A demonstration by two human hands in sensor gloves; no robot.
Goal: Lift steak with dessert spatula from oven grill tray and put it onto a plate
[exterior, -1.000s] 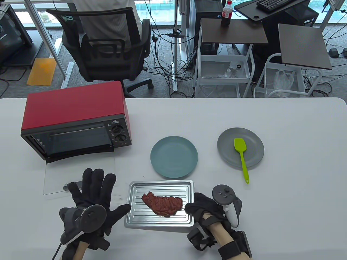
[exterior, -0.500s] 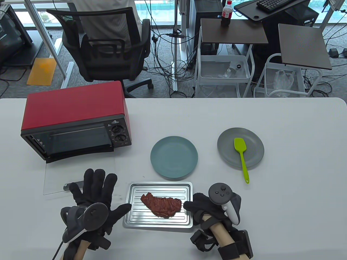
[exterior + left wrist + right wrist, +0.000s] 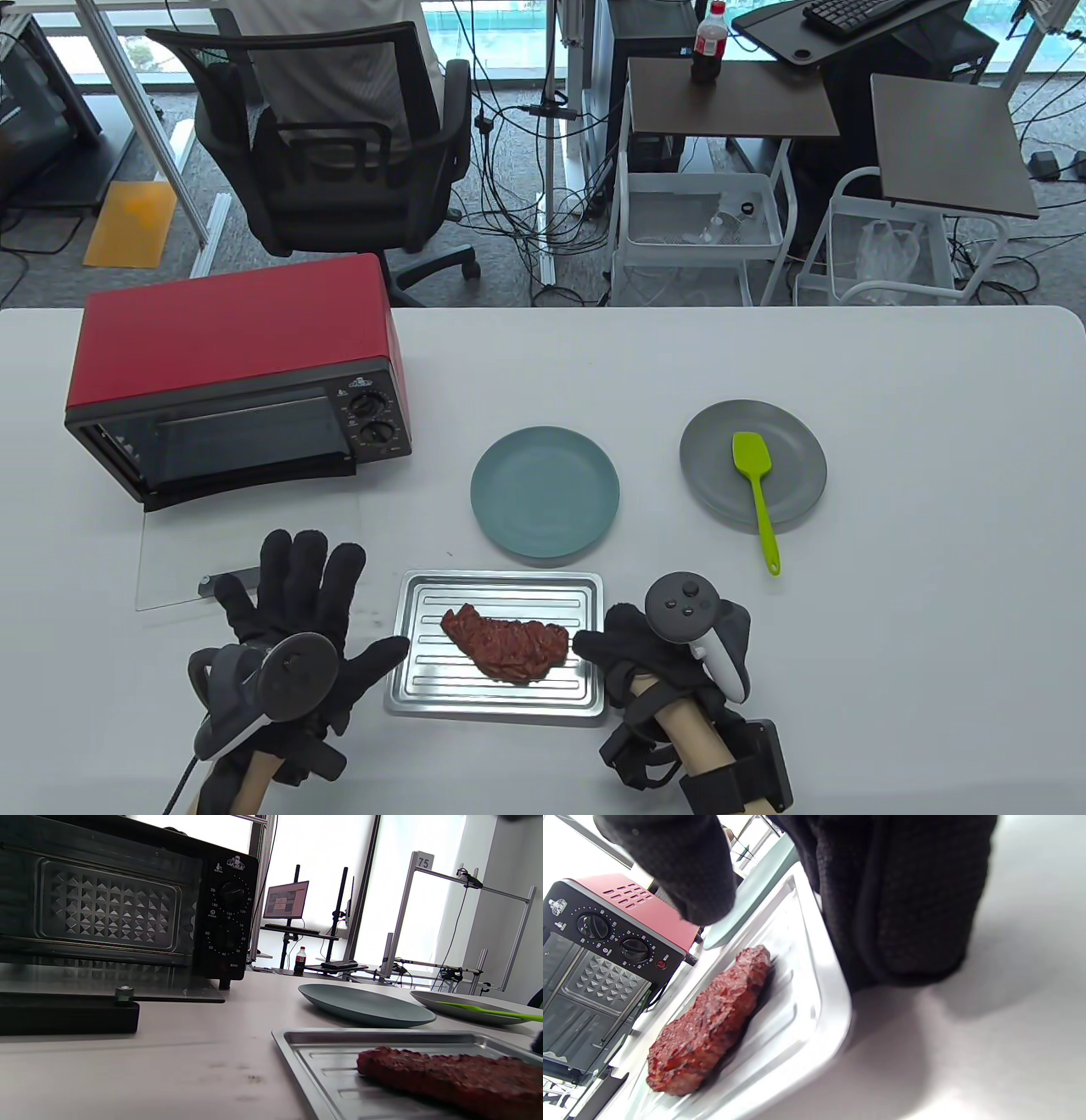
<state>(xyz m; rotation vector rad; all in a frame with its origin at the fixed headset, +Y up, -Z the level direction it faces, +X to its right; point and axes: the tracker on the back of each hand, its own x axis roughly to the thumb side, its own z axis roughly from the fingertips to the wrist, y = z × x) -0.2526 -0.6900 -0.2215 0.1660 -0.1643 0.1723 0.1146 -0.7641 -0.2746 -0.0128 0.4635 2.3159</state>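
The brown steak (image 3: 506,647) lies on the silver oven grill tray (image 3: 424,686) near the table's front edge. My right hand (image 3: 609,647) grips the tray's right rim; in the right wrist view its fingers (image 3: 903,899) curl at the rim beside the steak (image 3: 712,1018). Spread flat on the table left of the tray, my left hand (image 3: 314,611) has its thumb at the tray's left edge. The green dessert spatula (image 3: 758,488) lies on a grey plate (image 3: 802,463), untouched. Just behind the tray sits a teal plate (image 3: 545,492) with nothing on it.
A red toaster oven (image 3: 229,340) stands at the left, its glass door (image 3: 170,564) folded down onto the table under my left fingertips. The white table ends at the far edge; beyond it are an office chair, carts and cables.
The tray with the steak has slid slightly left toward my left thumb, with my right hand moving along. My left hand has barely moved.
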